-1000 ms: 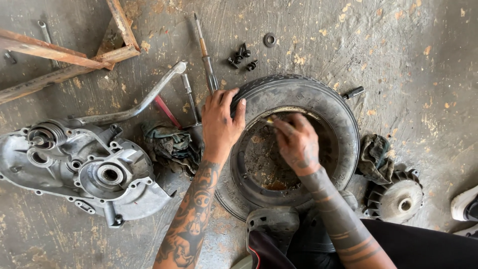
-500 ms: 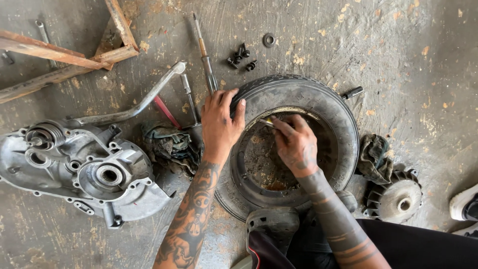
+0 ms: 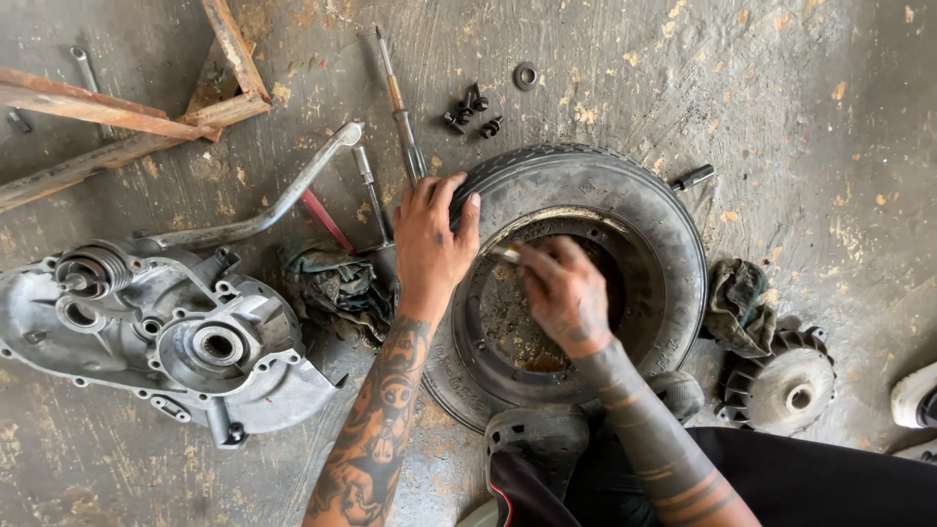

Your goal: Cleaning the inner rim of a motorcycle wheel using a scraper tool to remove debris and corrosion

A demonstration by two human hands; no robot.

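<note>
Tyre point(image 3: 625, 210) on its wheel lies flat on the stained concrete floor point(image 3: 830, 117), right of the middle and towards the near edge of the view. At the far left corner, rusty angle-iron bars point(image 3: 117, 122) cross one another. Near the left edge sits a grey metal engine casing point(image 3: 166, 337), with a bent steel lever point(image 3: 264, 210) lying along its far side. Just right of the casing is a crumpled dirty rag point(image 3: 337, 283), and beyond it a red-handled tool point(image 3: 325, 220) and a long screwdriver point(image 3: 398, 102) point away from the person. The left hand point(image 3: 429, 244) is pressed palm down on the tyre's left sidewall, fingers spread over the rubber and gripping its edge. The right hand point(image 3: 566, 293) is inside the rim point(image 3: 508, 332), fingers pinched shut around a small metal piece point(image 3: 506, 255) at the rim's far-left inner edge; what exactly that piece is I cannot tell. Some dark bolts point(image 3: 470, 109) and a washer point(image 3: 525, 75) lie on the floor beyond the tyre. A black valve-like stub point(image 3: 693, 178) sticks out at the tyre's far-right side. To the right lies another dark rag point(image 3: 737, 303), and beside it a finned metal fan wheel point(image 3: 781, 385). A white shoe point(image 3: 916, 395) shows at the right edge.
</note>
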